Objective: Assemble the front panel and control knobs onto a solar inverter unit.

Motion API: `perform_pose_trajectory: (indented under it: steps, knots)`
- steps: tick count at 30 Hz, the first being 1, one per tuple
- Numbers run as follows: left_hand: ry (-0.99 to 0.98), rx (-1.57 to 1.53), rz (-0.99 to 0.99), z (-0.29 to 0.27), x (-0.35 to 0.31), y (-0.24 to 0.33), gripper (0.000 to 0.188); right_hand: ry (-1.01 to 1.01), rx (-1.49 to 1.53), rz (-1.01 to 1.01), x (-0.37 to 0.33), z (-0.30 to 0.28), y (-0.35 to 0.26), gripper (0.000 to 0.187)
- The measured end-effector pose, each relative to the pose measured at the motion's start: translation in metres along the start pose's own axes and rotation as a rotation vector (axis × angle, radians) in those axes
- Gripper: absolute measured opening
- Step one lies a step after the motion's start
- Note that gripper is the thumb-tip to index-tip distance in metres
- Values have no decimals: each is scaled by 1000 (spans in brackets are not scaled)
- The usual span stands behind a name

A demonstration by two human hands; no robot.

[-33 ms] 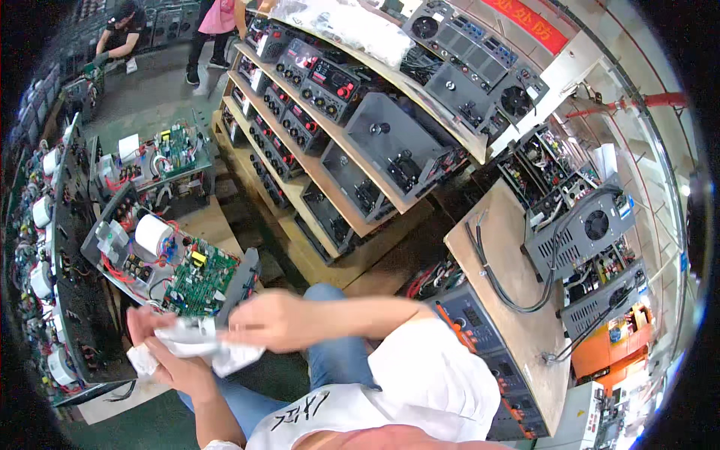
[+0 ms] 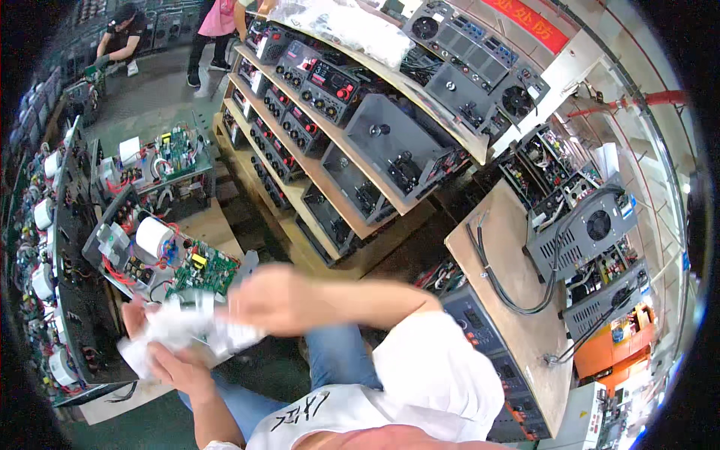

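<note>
A crumpled white sheet-like thing (image 2: pixel 169 330), perhaps a thin plastic bag, is held low over my lap. My left hand (image 2: pixel 184 367) grips it from below, thumb across its near side and fingers behind it. At its right end is my right hand (image 2: pixel 274 300), curled and smeared by motion, with the fingertips closed on the edge. Just beyond the hands is an open device chassis with a green circuit board (image 2: pixel 206 270) and a white cylinder (image 2: pixel 154 236). The white thing and my right hand cover the chassis's near edge.
More open chassis (image 2: pixel 169 154) stand behind and along the left. A wooden rack (image 2: pixel 300 217) of grey device housings fills the centre. At the right, a wooden board (image 2: pixel 495 240) carries black cables (image 2: pixel 480 259) and a vented unit (image 2: pixel 589 229). Two people are at the far left.
My right hand has shifted slightly up and is more blurred. The white thing has spread out and bulged between the hands. My left hand stays nearly in place.
</note>
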State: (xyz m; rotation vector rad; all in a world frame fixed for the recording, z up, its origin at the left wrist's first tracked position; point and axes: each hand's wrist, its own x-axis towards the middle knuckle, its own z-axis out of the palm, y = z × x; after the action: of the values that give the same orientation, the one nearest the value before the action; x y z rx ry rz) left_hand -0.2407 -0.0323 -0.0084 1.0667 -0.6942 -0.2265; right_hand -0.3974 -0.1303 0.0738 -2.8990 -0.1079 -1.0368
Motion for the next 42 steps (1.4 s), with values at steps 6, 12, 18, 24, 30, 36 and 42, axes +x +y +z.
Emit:
perform_pose_trajectory:
  steps: [6,12,18,24,30,36,42]
  knots:
    - [-456,260,99,4,4,-5,61,252,-1110,116,28,-205,176,37]
    - [-777,1080,116,9,-51,-29,63,-47,-1138,1395,-22,-323,279,29]
    - [-656,1088,129,16,-61,-48,56,-182,-1269,1287,5,-298,339,30]
    - [-515,1177,129,26,-65,-57,43,28,-1149,183,117,-162,413,11]
    - [-466,1211,155,28,-68,-62,46,-15,-1086,145,129,-110,466,18]
    - [-408,1207,77,31,-71,-63,42,5,-1207,755,77,-268,474,22]
    - [-380,1231,67,34,-73,-63,38,-280,-1429,675,48,-369,432,25]
